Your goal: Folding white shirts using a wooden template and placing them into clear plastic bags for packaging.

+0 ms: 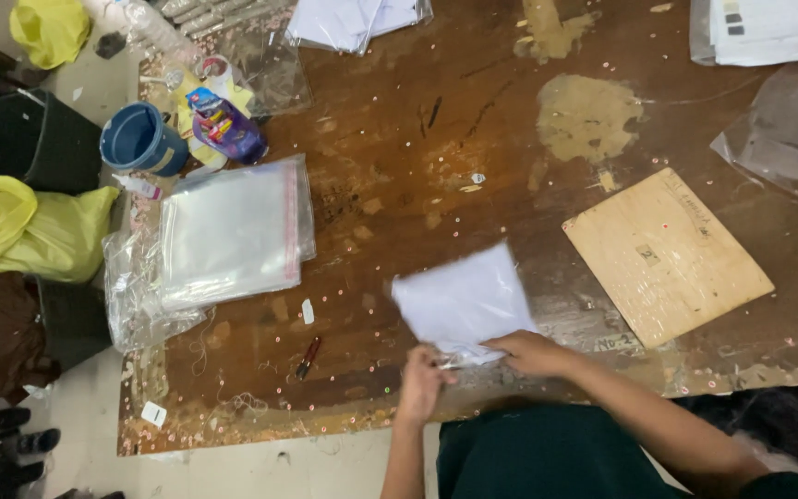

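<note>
A folded white cloth in a clear plastic bag [463, 300] lies tilted on the worn wooden table [417, 139], near its front edge. My left hand [420, 383] pinches the bag's near left corner. My right hand [533, 352] presses on the bag's near right edge, fingers curled over it. The bag looks blurred.
A stack of clear plastic bags with a red strip [233, 231] lies at the left. A blue cup [140, 139] and a purple packet [225, 126] stand behind it. A tan board [665, 254] lies at the right. A small dark tool [308, 357] lies near my left hand. White packs sit along the far edge.
</note>
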